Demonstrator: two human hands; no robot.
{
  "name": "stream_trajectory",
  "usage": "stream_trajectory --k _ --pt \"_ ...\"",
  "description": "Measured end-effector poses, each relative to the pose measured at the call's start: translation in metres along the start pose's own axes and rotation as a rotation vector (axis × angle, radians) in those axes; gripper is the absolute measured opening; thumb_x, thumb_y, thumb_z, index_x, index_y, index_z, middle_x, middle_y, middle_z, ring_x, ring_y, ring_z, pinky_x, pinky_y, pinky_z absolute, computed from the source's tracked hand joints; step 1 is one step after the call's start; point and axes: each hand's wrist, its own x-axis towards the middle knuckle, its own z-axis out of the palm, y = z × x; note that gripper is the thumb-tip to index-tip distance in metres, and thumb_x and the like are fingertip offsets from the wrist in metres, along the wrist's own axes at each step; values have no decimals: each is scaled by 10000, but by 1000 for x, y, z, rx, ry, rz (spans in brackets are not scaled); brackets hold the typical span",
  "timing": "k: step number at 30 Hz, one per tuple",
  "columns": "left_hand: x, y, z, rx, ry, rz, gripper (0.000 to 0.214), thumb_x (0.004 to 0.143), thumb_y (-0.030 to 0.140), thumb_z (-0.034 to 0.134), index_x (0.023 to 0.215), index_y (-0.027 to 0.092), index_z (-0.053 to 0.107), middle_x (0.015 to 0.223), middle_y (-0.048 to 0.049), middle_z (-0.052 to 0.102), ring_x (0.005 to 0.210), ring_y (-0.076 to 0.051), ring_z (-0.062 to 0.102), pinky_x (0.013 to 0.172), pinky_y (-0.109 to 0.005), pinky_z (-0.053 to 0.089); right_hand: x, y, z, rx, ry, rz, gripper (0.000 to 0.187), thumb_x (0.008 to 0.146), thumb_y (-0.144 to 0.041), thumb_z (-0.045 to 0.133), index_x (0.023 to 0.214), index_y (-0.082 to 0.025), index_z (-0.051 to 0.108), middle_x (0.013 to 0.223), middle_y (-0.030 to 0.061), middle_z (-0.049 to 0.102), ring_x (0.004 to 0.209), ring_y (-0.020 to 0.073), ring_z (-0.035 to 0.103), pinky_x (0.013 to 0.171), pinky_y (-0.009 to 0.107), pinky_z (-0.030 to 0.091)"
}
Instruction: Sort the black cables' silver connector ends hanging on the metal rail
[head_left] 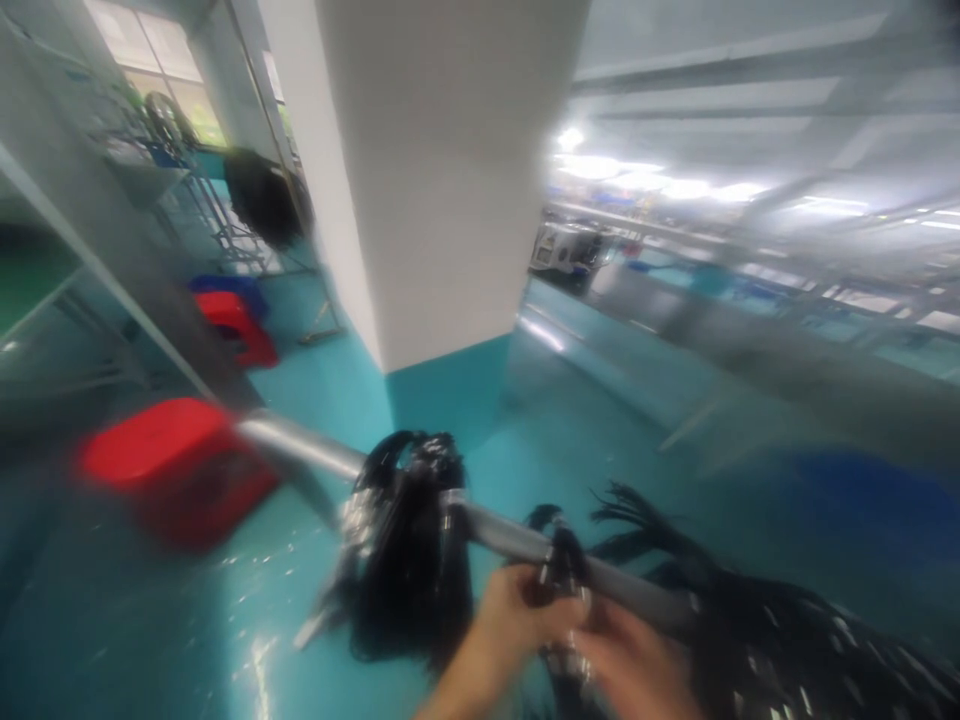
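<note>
A bundle of thin black cables loops over a metal rail at the lower middle of the head view. My left hand is closed on this bundle just below the rail, thumb and fingers bent around it. Pressed against the same bundle from the right is my right hand, its fingers closed and partly blurred. To the left, a thicker coiled black cable bundle hangs over the rail. A wide mass of black cables with shiny light ends lies at the right.
Behind the rail stands a white pillar with a teal base. A red stool is at the left, with another red stool farther back. A slanted metal post crosses the left side. Long workbenches extend to the right.
</note>
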Motion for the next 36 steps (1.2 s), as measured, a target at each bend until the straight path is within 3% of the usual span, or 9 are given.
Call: stream_trajectory --k 5,11,18,23,26,29,34,36 --pt "2 0 -2 125 13 15 143 593 203 676 676 91 641 559 30 527 527 -84 429 493 -204 326 6 11 -7 -5 23 -3 350 498 -284 760 822 -162 708 739 63 714 758 248 632 746 357 470" --pt "0 8 -3 317 36 52 134 618 190 629 697 89 668 587 16 570 554 -100 464 490 -195 348 12 19 -14 8 38 45 302 524 -261 742 811 -168 715 762 71 714 767 258 631 667 338 480" --pt "2 7 -10 131 -155 74 190 659 183 631 824 104 684 705 -17 653 675 -143 547 632 -233 407 1 -5 -5 -97 34 9 280 552 -286 721 804 -165 724 783 69 711 626 201 609 703 350 479" --pt "3 6 -14 124 -164 23 207 673 221 652 839 99 677 739 -30 652 708 -149 545 664 -245 405 -6 -16 6 -137 71 -34 289 551 -239 703 834 -178 706 801 43 722 818 249 625 750 327 472" --pt "3 7 -14 134 -147 -14 237 662 245 668 849 99 676 760 -38 653 714 -155 549 662 -246 413 -8 -17 10 -220 91 -83 298 549 -245 699 841 -183 695 795 32 724 837 260 629 751 319 470" --pt "2 6 -11 163 -118 -20 220 632 203 675 822 92 669 730 -29 640 672 -142 540 629 -241 417 -7 -15 11 -266 109 -56 297 544 -240 694 836 -186 696 736 24 720 750 246 633 654 297 475" --pt "1 4 -4 255 30 30 172 574 79 604 742 77 644 646 -6 601 597 -128 512 534 -224 390 -4 -9 7 -113 88 -2 288 546 -255 707 819 -165 709 695 31 708 726 230 624 690 305 477" --pt "0 6 -4 259 28 19 188 574 85 611 758 82 645 650 -7 606 606 -134 524 538 -226 394 -3 -7 4 -57 66 30 305 552 -280 717 834 -164 708 690 37 708 701 229 625 664 315 479"
